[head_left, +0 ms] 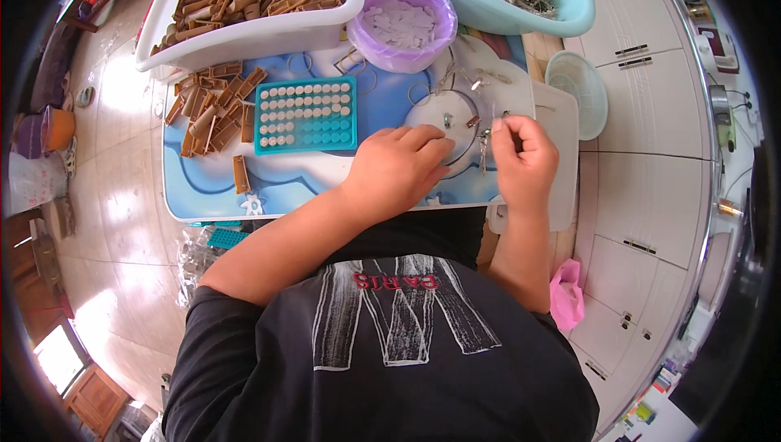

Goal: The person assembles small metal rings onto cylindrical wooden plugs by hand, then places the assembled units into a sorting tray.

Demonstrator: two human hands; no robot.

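Observation:
My left hand (399, 167) rests low over the table's front part, its fingers bent and pressed together; whatever they hold, if anything, is hidden. To its right, my right hand (525, 157) is closed in a pinch, with what lies between the fingertips too small to name. Beside that hand, a thin silvery strand (484, 152) hangs or lies on the table. Small metal pieces (448, 120) are scattered between and beyond the hands. A teal tray (306, 150) left of my left hand holds rows of round white discs, with bare teal cells at its lower right.
Brown plastic pieces (213, 108) lie heaped at the table's left, one (241, 174) apart. Behind stand a white bin (244, 42) of similar pieces, a purple-lined bowl (404, 58) of white pieces and a light-blue basin (488, 21) of wrapped parts. White cabinets (651, 117) flank the right.

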